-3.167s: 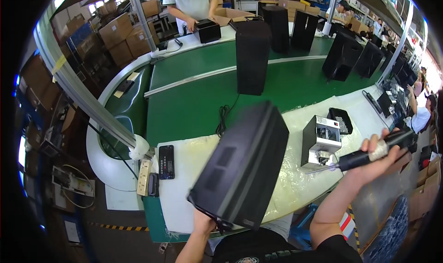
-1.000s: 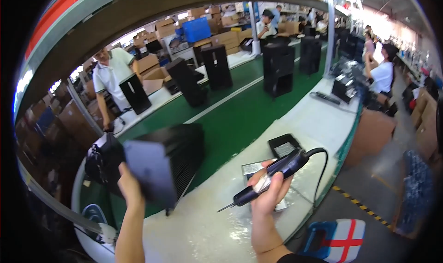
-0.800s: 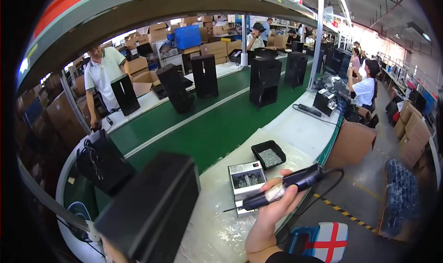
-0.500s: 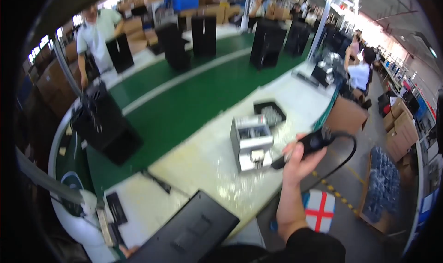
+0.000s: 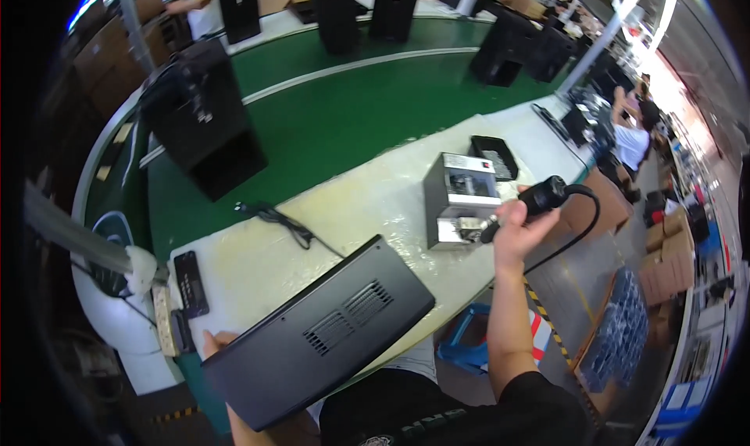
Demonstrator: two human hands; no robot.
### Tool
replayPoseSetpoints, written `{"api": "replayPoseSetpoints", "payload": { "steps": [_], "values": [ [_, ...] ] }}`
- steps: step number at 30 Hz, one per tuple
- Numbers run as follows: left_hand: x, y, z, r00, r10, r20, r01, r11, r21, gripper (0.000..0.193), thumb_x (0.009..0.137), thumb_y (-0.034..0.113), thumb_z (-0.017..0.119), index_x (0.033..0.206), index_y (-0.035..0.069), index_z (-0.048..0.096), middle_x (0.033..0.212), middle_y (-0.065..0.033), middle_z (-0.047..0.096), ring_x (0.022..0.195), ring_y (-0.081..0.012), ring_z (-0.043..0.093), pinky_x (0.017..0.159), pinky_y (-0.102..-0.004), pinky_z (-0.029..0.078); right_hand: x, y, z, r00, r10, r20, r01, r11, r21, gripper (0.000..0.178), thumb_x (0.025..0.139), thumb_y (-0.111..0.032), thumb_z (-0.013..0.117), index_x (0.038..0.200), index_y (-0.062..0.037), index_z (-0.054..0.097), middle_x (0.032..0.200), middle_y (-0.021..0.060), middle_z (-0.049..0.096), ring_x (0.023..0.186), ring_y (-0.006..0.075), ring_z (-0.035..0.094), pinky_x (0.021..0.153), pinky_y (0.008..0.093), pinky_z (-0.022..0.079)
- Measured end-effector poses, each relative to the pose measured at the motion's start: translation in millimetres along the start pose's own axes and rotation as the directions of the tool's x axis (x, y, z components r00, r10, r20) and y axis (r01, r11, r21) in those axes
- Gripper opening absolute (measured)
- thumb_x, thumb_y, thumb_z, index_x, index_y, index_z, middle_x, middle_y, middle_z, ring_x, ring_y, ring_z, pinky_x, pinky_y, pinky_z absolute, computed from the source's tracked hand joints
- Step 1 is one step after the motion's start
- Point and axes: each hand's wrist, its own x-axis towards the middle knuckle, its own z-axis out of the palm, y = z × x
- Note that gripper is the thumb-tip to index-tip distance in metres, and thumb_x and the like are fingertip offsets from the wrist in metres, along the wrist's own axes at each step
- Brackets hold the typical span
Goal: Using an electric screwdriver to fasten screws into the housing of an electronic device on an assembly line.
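Left hand [image 5: 218, 340], mostly hidden, seems clasped on the black box's [image 5: 285, 352] left end, steadying it vents-up over the counter's [image 5: 234, 270] near edge; right hand [image 5: 519, 231] encircles the screwdriver [image 5: 544, 197], aiming it at the screw machine [image 5: 448, 204].

Holds a black vented cabinet [image 5: 332, 329] at the desk [image 5: 258, 278] edge with left hand [image 5: 218, 341], an electric screwdriver [image 5: 545, 196] beside the screw feeder [image 5: 461, 200] with right hand [image 5: 519, 236].

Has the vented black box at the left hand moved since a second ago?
Yes. Judged against the silver machine, the vented black box has come nearer: roughly level with it in view then, clearly lower now.
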Motion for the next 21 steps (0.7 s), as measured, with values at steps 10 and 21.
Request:
{"api": "replayPoseSetpoints", "payload": {
  "steps": [10, 21],
  "values": [
    [-4.4, 120.9, 235.0, 0.844, -0.079, 0.531, -0.519, 0.135, 0.844, 0.029, 0.084, 0.021, 0.064, 0.098, -0.005, 0.061, 0.100, -0.0195, 0.064, 0.091, -0.0349, 0.064, 0.080, -0.0383, 0.051, 24.9, -153.3, 80.9, 0.993, -0.117, -0.035, 0.121, 0.925, 0.359, 0.056, 0.096, -0.040, 0.046, 0.131, -0.0018, 0.025, 0.110, 0.0229, 0.049, 0.054, 0.0167, 0.053, 0.044, 0.0266, 0.046],
    [7.0, 69.5, 260.8, 0.736, -0.145, 0.661, -0.669, -0.007, 0.743, 0.071, 0.072, 0.039, 0.075, 0.120, -0.007, 0.049, 0.101, -0.0219, 0.062, 0.089, -0.0376, 0.062, 0.076, -0.0400, 0.051, 14.1, -144.9, 130.6, 0.939, -0.175, 0.295, 0.013, 0.877, 0.480, 0.056, 0.092, -0.040, 0.056, 0.123, -0.0004, 0.030, 0.103, 0.0163, 0.054, 0.057, 0.0150, 0.056, 0.048, 0.0249, 0.047]
  ]
}}
